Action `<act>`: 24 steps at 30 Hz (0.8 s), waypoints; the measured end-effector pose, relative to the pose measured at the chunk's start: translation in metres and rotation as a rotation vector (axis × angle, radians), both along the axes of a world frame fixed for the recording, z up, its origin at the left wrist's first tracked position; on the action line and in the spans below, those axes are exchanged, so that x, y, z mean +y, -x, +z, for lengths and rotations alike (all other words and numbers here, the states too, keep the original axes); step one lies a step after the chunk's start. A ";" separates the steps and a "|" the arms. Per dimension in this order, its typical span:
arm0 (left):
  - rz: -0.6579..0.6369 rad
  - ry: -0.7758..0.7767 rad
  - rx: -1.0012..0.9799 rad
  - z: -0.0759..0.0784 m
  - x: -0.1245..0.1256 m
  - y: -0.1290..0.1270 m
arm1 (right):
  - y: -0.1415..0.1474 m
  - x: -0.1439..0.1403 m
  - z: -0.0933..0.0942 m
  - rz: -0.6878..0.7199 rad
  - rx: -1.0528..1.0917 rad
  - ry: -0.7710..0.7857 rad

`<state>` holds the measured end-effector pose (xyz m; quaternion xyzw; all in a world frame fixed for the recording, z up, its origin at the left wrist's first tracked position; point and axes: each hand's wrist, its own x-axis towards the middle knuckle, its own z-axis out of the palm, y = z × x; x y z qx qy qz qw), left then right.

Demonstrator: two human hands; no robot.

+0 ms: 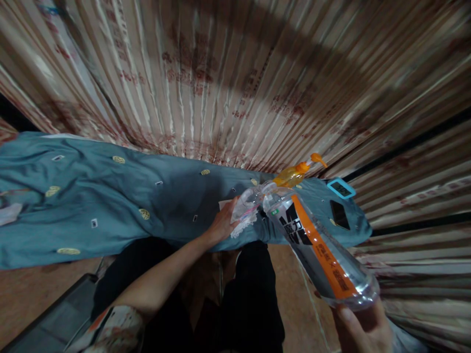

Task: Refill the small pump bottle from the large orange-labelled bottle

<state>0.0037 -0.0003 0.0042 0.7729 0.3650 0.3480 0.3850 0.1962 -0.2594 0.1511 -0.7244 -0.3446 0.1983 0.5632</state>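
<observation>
My right hand (362, 326) grips the base end of a large clear plastic bottle (320, 250) with an orange and grey label. The bottle is tilted, its upper end pointing up and left. My left hand (225, 220) is closed around a small clear plastic container (248, 203), which has a pink streak and a white frilly edge. The bottle's upper end meets or overlaps this container; I cannot tell whether they touch. Behind them is a yellow pump bottle (289, 176) with an orange pump head.
A teal patterned cloth (176, 191) covers the long narrow surface before me. At its right end lie a blue-framed digital clock (341, 188) and a dark phone-like slab (339, 214). A pleated curtain (221, 88) hangs behind. A grey box-like object (55, 314) stands lower left.
</observation>
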 end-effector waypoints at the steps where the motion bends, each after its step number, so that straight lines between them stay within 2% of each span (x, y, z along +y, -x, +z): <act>1: 0.000 -0.002 -0.004 0.000 0.000 0.000 | 0.000 0.000 0.001 -0.017 0.022 0.013; 4: 0.001 -0.003 -0.006 0.000 0.000 0.000 | 0.000 -0.001 0.001 -0.067 0.072 0.044; 10: -0.007 -0.027 -0.012 -0.003 0.001 0.000 | 0.000 0.000 0.003 -0.049 0.027 0.045; 24: 0.002 0.002 0.002 0.002 0.000 -0.001 | -0.002 -0.001 -0.001 -0.091 0.047 0.044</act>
